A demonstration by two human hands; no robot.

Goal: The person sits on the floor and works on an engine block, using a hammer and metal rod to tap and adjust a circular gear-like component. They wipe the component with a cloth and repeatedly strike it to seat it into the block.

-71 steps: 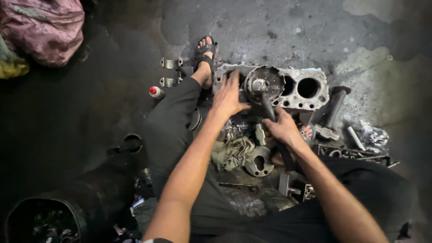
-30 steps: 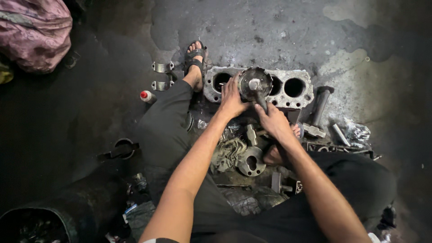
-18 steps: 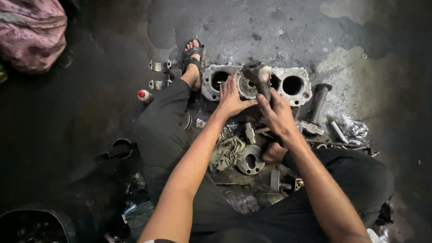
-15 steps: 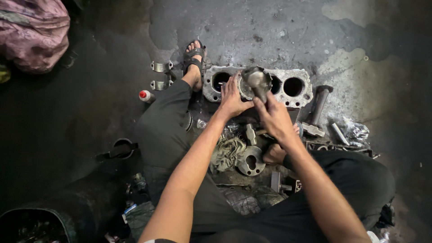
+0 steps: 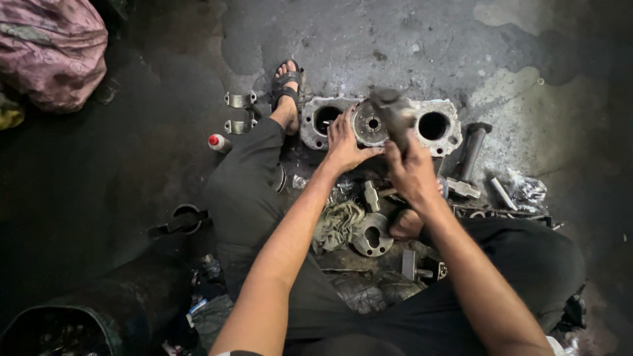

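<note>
Block (image 5: 343, 125): dull grey metal, black bores, grime-stained. Tool (image 5: 393, 115) in right hand (image 5: 412, 173): dark grey, blurred. Left hand (image 5: 344, 142): oil-smudged. Floor (image 5: 395, 39): dark grey concrete, black oil patches, paler tan-grey area at right. Trousers (image 5: 247, 191): black. Sandal (image 5: 287, 82): black straps. Rag (image 5: 338, 224): olive-grey. Bottle (image 5: 218, 142): white, red cap. Bag (image 5: 53, 49): pink with darker mottled print. Clamps (image 5: 239, 112): silver-grey. Hammer (image 5: 469, 155): dark grey handle, lighter head. Round part (image 5: 372, 234): grey with dark hole.

Pink cloth bundle (image 5: 56, 56), red-capped bottle (image 5: 217, 142), greasy rag (image 5: 337, 224), metal caps (image 5: 239, 100).
</note>
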